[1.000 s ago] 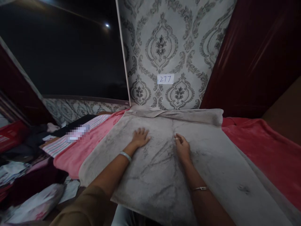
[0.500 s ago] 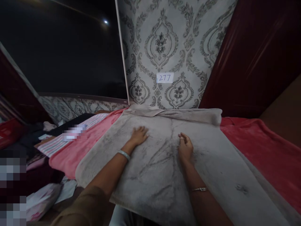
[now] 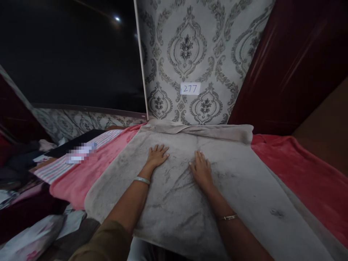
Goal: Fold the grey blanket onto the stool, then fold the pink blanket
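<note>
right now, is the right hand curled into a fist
No, the right hand is palm down on the gray cloth, its fingers extended.

Television (image 3: 76,54) cut off top and left. Item (image 3: 81,153) on striped cloth (image 3: 51,172) pixelated, unidentifiable. Grey blanket (image 3: 239,192) cropped by bottom edge. Left hand (image 3: 156,157), right hand (image 3: 201,171): palms hidden.

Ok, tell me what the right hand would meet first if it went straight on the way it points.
Sliding over the cloth, the right hand would likely meet the fold along the cloth's far edge first, though depth towards the wall is unclear.
</note>
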`<state>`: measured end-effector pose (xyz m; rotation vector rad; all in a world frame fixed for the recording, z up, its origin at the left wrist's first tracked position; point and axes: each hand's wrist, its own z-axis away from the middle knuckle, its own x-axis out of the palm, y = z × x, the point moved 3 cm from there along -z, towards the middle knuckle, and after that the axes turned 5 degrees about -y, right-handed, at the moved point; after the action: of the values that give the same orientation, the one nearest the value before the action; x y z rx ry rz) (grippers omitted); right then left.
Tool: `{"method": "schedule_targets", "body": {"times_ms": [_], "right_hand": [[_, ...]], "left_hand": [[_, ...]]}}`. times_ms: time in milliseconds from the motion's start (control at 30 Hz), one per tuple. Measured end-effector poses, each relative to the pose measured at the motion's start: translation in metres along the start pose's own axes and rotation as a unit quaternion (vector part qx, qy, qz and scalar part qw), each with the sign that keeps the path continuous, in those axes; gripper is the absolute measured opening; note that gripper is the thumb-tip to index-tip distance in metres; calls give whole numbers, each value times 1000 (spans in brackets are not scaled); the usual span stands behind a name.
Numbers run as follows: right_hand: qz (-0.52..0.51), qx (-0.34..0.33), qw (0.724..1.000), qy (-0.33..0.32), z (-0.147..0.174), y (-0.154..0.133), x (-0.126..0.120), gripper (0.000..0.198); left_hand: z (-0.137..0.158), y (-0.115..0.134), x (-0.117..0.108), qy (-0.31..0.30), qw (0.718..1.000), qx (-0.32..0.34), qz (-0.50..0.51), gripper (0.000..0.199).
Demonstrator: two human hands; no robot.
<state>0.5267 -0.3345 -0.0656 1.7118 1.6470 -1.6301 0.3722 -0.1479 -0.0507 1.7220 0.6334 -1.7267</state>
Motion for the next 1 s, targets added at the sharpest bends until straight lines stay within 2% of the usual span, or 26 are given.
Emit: {"method": "schedule_targets", "body": {"times_ms": [100, 200, 300, 367, 467, 567, 667, 767, 867, 933, 1000], "right_hand": [[78, 0, 992, -99, -2, -37, 5, 67], [79, -28, 981, -177, -10, -70, 13, 67], [71, -44, 973, -217, -18, -76, 18, 67], [82, -33, 972, -217, -19, -61, 15, 68], [111, 22, 974, -194, -14, -15, -4, 68], [162, 118, 964, -175, -3, 46, -37, 64], [206, 218, 940, -162, 11, 104, -76, 62], [215, 289, 921, -146, 18, 133, -105, 61], [219, 296, 921, -128, 5, 118, -105, 60], [212, 235, 940, -124, -11, 83, -85, 60], [179, 127, 965, -141, -27, 36, -55, 59]], "left_hand": [[1, 1, -2, 0, 1000, 5, -1, 59], [2, 2, -6, 3, 1000, 8, -4, 59], [-1, 2, -8, 1, 1000, 6, -9, 60], [-3, 1, -9, -4, 1000, 5, -10, 60], [-5, 0, -9, -7, 1000, 12, -3, 61], [-4, 1, -11, -2, 1000, 15, 6, 61], [-3, 1, -13, 7, 1000, 14, 12, 60], [-4, 0, -13, 7, 1000, 13, 14, 60], [-4, 0, -12, 2, 1000, 10, 14, 61], [-4, 0, -12, -1, 1000, 11, 12, 61], [-3, 1, -12, 2, 1000, 11, 12, 62]]}}
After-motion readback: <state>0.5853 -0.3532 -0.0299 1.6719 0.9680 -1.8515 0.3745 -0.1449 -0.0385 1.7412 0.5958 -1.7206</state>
